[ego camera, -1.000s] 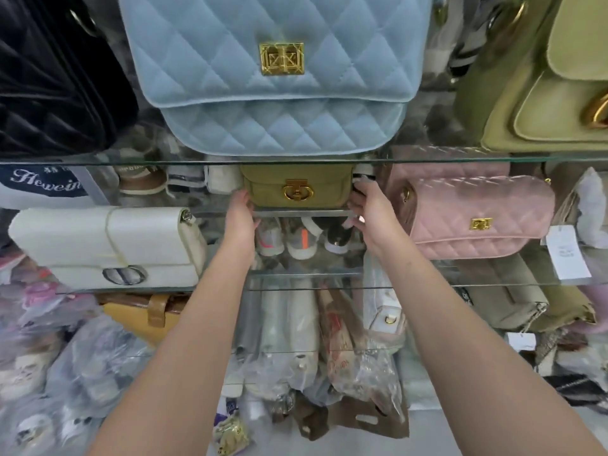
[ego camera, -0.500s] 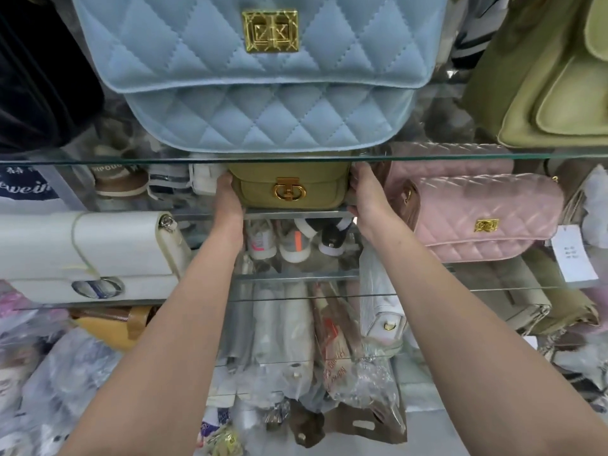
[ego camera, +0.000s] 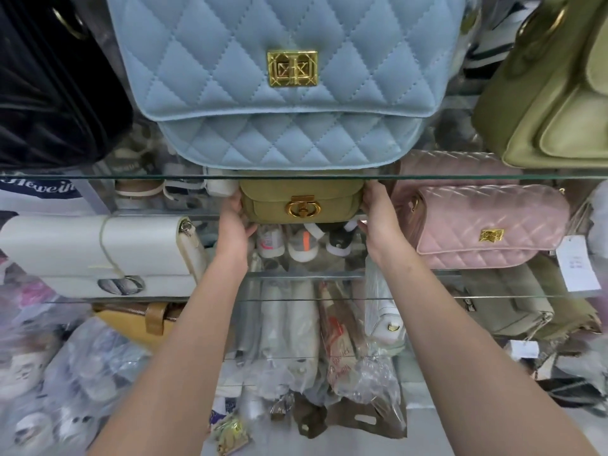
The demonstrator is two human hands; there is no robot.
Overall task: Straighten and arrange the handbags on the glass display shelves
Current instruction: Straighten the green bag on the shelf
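A small olive handbag with a round gold clasp stands on the middle glass shelf, under the upper glass shelf. My left hand grips its left side, thumb curled under the bottom edge. My right hand grips its right side, fingertips at the top corner. On the upper shelf directly above sits a large light-blue quilted bag. A pink quilted bag lies just right of my right hand. A white bag lies to the left.
A black bag and a large olive-green bag flank the blue one. Small shoes show behind the glass. Plastic-wrapped goods, a mustard bag and a grey-green bag lie below. A price tag hangs right.
Both hands closed in from beside the olive bag and took hold of its two sides. The view drew nearer to the shelves.
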